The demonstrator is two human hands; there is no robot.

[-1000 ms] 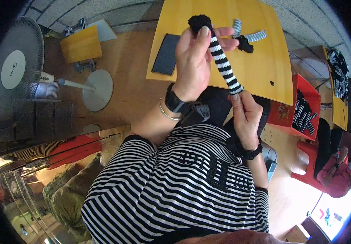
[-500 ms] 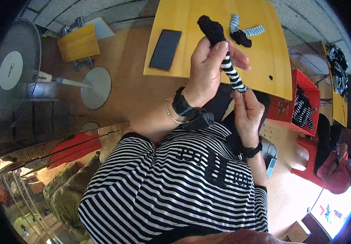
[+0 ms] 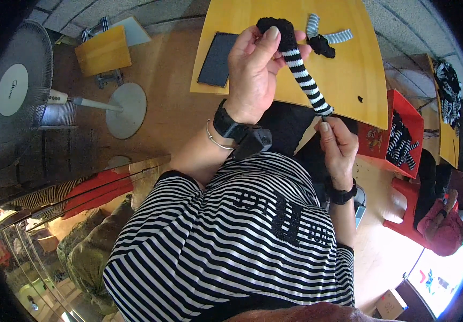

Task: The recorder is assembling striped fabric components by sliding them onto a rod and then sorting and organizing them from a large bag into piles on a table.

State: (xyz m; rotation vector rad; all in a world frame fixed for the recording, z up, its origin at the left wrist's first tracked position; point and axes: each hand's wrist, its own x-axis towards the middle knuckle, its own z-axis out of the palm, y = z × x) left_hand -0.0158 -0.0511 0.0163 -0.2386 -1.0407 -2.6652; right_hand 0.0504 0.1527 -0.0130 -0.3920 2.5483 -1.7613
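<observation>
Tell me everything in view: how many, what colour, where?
Knitted piece: 1, black and white, upper centre
Table: 1, yellow wood, top
Grey-striped knit: 1, grey, white, black, on table
Slab: 1, dark, table's left
Scrap: 1, black, table's right
Box: 1, red, right of table
Striped knits: several, black and white, in box
Striped pile: 1, black and white, far right
Fan: 1, white and grey, left
Wooden board: 1, tan, upper left
Stool: 1, red, right
Person: 1, pink top, far right
Carton: 1, brown, lower right
Clutter: uncountable, mixed, lower left
Shirt: 1, black and white, centre
Wristbands: 2, black, one per wrist
Left hand: 1, bare, on piece's black end
Right hand: 1, bare, at piece's striped end
</observation>
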